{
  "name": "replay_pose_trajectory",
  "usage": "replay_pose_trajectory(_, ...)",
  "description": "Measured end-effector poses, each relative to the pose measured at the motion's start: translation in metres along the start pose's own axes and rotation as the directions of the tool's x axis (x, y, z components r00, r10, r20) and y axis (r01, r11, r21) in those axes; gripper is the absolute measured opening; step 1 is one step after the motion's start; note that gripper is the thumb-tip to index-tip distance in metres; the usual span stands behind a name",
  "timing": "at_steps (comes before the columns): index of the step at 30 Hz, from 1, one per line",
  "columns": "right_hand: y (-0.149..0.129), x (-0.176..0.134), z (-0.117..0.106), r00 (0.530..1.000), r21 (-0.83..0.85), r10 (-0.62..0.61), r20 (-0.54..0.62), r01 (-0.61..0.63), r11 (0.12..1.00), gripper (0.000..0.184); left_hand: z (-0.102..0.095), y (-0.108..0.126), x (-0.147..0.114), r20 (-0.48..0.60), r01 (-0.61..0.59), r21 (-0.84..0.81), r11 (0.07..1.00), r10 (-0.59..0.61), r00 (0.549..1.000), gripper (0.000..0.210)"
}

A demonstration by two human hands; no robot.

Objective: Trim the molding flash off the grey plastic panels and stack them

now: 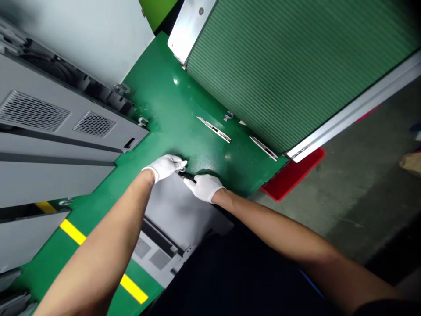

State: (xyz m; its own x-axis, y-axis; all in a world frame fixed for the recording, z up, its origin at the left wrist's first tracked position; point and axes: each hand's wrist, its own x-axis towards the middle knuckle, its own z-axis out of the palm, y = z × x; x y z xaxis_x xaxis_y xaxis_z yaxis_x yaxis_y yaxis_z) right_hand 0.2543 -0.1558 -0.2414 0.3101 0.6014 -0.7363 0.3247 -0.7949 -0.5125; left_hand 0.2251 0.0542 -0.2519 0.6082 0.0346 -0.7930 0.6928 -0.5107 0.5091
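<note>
Both of my hands wear white gloves and meet at the top corner of a grey sheet-metal panel (pixel 179 204). My left hand (pixel 165 167) is closed in a pinch, fingertips on a small metal hook (pixel 183 169) at that corner. Just to the right, my right hand (pixel 205 187) is closed around a slim dark tool (pixel 188 177) with a touch of red. Most of this tool is hidden by the glove, so its kind cannot be made out. Its tip points at the panel corner beside the hook.
Slim pointed silver pieces (pixel 214 129) and a loose hook (pixel 228 116) lie on the green surface (pixel 158 96). Vented grey metal housings (pixel 66 109) stand at the left. A ribbed green belt (pixel 296 66) rises at upper right, above a red bin (pixel 289 180).
</note>
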Motion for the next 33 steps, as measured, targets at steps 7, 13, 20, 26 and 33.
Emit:
replay_pose_trajectory(7, -0.003, 0.002, 0.006, 0.997, -0.005, -0.001, -0.074, 0.001, 1.0, 0.074, 0.0, 0.004, -0.002, -0.003, 0.008, 0.006, 1.0, -0.008, 1.0, 0.043)
replay_pose_trajectory(13, -0.003, 0.011, 0.014, 0.992, -0.086, -0.033, -0.123, 0.022, 0.996, 0.075, 0.001, 0.01, -0.003, 0.008, 0.035, -0.02, 0.999, -0.035, 0.999, 0.046)
replay_pose_trajectory(20, 0.002, 0.011, 0.0, 0.986, -0.174, -0.151, -0.074, 0.136, 0.975, 0.071, 0.0, 0.008, 0.0, 0.009, 0.012, -0.035, 0.999, -0.012, 1.0, 0.052)
replay_pose_trajectory(26, -0.007, 0.012, 0.005, 0.997, -0.053, -0.02, -0.075, 0.016, 0.998, 0.074, 0.001, 0.013, -0.006, -0.003, 0.025, -0.104, 0.994, -0.025, 1.0, 0.05)
replay_pose_trajectory(33, -0.012, 0.016, 0.007, 0.99, -0.161, -0.084, -0.116, 0.065, 0.985, 0.073, 0.004, 0.009, 0.0, -0.002, 0.018, -0.135, 0.991, -0.018, 1.0, 0.05)
